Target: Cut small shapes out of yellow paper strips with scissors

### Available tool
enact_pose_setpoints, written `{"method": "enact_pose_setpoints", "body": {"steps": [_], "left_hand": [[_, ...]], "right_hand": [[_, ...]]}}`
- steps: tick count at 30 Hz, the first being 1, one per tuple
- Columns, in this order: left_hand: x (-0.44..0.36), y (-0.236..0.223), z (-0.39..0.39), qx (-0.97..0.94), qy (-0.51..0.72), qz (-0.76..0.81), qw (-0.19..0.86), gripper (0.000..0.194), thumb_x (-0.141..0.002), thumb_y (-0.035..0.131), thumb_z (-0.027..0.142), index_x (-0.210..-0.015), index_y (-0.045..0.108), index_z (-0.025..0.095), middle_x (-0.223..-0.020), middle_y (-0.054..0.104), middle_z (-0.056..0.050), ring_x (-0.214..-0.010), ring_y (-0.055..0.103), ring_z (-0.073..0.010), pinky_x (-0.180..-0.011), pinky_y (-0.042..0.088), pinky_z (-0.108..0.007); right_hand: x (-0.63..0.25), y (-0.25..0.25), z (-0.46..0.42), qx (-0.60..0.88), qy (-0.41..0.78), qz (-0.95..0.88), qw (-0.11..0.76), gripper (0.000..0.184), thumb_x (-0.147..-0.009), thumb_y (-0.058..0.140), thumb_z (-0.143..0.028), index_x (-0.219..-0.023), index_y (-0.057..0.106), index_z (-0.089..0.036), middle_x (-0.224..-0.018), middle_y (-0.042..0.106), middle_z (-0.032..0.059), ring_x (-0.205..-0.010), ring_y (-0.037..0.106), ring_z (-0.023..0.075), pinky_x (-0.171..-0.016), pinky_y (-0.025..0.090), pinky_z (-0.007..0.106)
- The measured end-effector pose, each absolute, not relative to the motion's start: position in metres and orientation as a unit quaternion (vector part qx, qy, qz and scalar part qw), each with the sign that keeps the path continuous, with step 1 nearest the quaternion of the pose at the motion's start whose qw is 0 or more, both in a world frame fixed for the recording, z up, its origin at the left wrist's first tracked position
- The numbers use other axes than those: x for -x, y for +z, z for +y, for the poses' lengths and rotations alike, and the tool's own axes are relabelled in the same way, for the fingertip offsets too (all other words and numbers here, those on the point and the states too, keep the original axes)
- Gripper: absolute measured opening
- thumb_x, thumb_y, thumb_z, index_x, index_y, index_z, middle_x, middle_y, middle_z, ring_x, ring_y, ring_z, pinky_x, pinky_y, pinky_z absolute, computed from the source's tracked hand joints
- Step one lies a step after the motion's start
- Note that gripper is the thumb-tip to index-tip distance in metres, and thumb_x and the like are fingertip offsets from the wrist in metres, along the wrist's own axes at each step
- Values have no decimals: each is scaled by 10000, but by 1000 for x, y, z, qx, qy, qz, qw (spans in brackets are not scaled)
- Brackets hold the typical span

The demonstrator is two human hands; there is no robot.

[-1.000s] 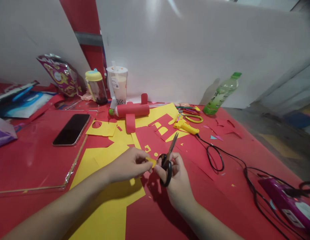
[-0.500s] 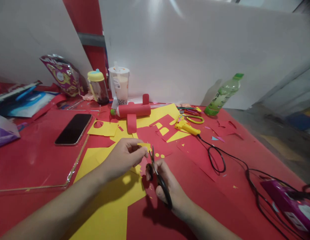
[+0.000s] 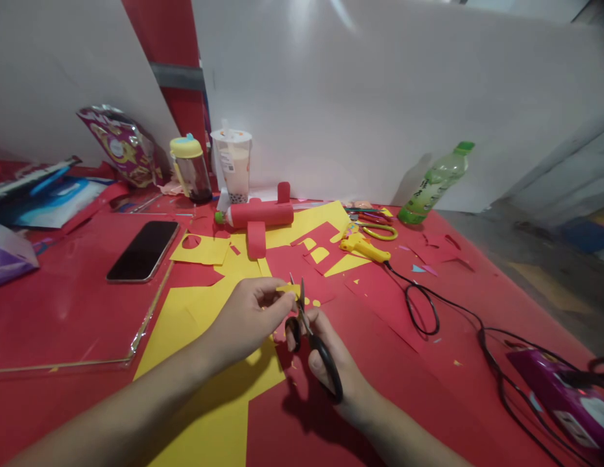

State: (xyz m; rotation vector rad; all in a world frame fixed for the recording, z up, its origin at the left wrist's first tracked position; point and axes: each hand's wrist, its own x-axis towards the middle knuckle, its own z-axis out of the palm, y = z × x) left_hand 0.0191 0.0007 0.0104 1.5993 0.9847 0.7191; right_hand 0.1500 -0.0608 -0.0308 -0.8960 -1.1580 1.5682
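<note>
Pinched between the thumb and fingers of my left hand (image 3: pixel 253 314) is a small piece of yellow paper (image 3: pixel 288 289). My right hand (image 3: pixel 337 366) grips a pair of black-handled scissors (image 3: pixel 326 366), its fingers through the loops. The parted blades point away from me, at the right edge of the yellow piece. Small yellow paper dots (image 3: pixel 315 303) lie just past the blades. Below my hands spread a large yellow sheet (image 3: pixel 209 402) and red paper. Behind them rests a red paper-wrapped bottle (image 3: pixel 260 215) with red paper tabs and a green cap.
A phone (image 3: pixel 143 251) lies at left. A drink cup (image 3: pixel 233 165), a yellow-lidded bottle (image 3: pixel 191 170) and a snack bag (image 3: pixel 121 146) stand behind. To the right are a yellow glue gun (image 3: pixel 364 248) with its cord, yellow-handled scissors (image 3: pixel 386 233), a green bottle (image 3: pixel 435 185) and a purple box (image 3: pixel 559 392).
Both hands have shifted slightly right and toward me. The scissor blades have opened wider and now meet the yellow paper's edge.
</note>
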Motion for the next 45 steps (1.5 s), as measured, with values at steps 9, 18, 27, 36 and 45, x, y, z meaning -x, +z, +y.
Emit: {"method": "enact_pose_setpoints", "body": {"steps": [9, 18, 27, 36, 45], "left_hand": [[-22, 8, -5, -645, 318, 397, 571, 232, -777, 420, 212, -559, 466, 148, -457, 505, 65, -374, 438, -27, -384, 299, -143], [-25, 7, -6, -629, 346, 382, 582, 240, -769, 428, 198, -538, 471, 147, -451, 524, 55, -360, 460, -34, -368, 324, -142], [-26, 8, -8, -613, 355, 372, 600, 236, -762, 433, 192, -532, 468, 148, -456, 524, 59, -347, 457, -30, -361, 330, -140], [-26, 5, -11, -615, 357, 395, 582, 259, -777, 422, 208, -526, 448, 154, -443, 513, 58, -350, 460, -37, -379, 357, -152], [-27, 5, -10, -614, 365, 385, 584, 262, -783, 413, 191, -525, 449, 158, -440, 508, 69, -347, 474, -34, -373, 362, -139]], "right_hand": [[-149, -27, -61, 374, 624, -479, 492, 411, -633, 539, -609, -746, 385, -246, -663, 398, -14, -530, 347, 117, -441, 315, 223], [-149, -31, -61, 348, 608, -501, 507, 396, -669, 514, -594, -763, 381, -233, -676, 393, -15, -525, 333, 106, -434, 307, 216], [-149, -29, -61, 350, 601, -508, 508, 388, -676, 501, -597, -752, 386, -235, -674, 385, -14, -546, 321, 116, -471, 304, 235], [-150, -33, -60, 352, 607, -490, 517, 381, -666, 524, -588, -747, 395, -238, -665, 392, -15, -566, 330, 125, -492, 307, 239], [-148, -34, -61, 346, 615, -482, 519, 378, -664, 536, -577, -742, 389, -238, -651, 382, -23, -557, 315, 119, -484, 294, 227]]}}
